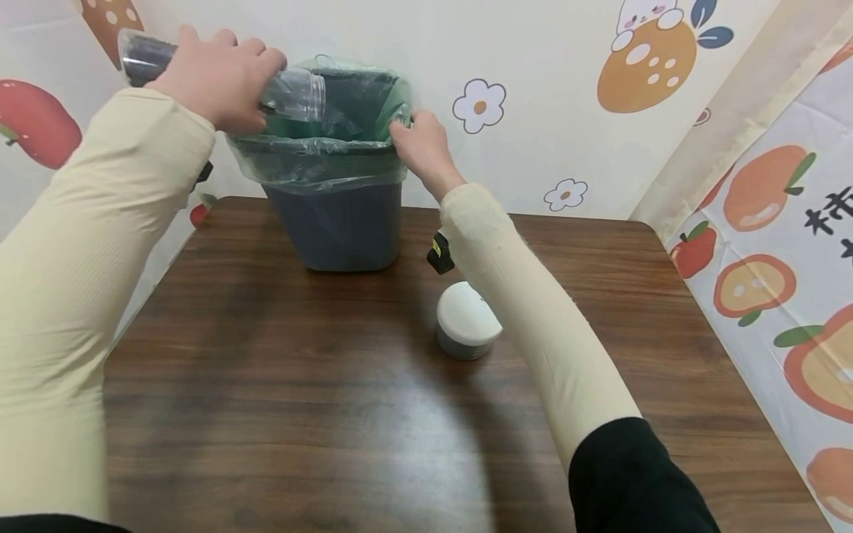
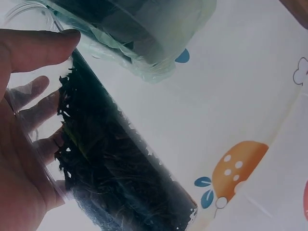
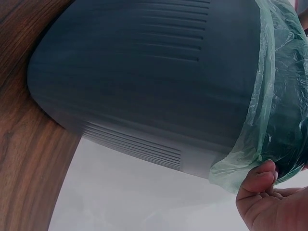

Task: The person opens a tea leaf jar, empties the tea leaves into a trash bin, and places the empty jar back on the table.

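Note:
My left hand (image 1: 216, 81) grips a clear plastic jar (image 1: 296, 95) from above, tilted almost flat, its open mouth over the trash bin (image 1: 340, 226). Dark dried leaves (image 2: 115, 154), like loose tea, fill the jar's lower part in the left wrist view; the thumb and fingers wrap its emptier neck end. A green plastic bag (image 1: 313, 166) lines the dark grey bin and folds over its rim. At the bin's right side my right hand (image 1: 424, 152) pinches the bag's edge, thumb against curled fingers in the right wrist view. The bin's inside bottom is hidden.
A small round container with a white top (image 1: 469, 320) stands on the brown wooden table (image 1: 300, 392), partly behind the right forearm. The bin is at the table's back edge, close to a wall sheet (image 1: 520, 44) printed with fruit and flowers.

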The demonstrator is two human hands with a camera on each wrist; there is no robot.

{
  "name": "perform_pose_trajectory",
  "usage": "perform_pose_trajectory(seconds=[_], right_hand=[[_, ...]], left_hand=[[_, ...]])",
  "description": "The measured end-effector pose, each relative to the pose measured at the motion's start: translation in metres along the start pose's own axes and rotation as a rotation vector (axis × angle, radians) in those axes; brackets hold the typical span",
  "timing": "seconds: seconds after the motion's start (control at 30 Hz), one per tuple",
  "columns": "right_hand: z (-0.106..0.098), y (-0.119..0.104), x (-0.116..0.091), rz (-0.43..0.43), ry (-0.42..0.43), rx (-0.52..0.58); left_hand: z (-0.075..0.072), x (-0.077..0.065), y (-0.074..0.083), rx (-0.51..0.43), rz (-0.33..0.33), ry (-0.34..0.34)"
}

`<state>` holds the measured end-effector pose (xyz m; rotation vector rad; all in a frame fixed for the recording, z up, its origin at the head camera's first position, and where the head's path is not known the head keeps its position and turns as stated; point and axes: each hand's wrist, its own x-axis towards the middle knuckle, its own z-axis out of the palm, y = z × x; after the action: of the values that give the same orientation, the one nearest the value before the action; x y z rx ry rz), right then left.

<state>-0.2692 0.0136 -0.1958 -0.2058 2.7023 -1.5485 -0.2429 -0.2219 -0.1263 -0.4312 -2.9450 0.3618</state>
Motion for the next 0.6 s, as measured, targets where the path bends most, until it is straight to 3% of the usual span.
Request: perform_pose_trajectory(seconds=[0.6], right_hand=[[0.0005, 0.0008, 0.0018, 0.003, 0.001, -0.001]], left_hand=[[-0.0029, 0.0030, 0.0072, 0.033, 0.015, -0.013]])
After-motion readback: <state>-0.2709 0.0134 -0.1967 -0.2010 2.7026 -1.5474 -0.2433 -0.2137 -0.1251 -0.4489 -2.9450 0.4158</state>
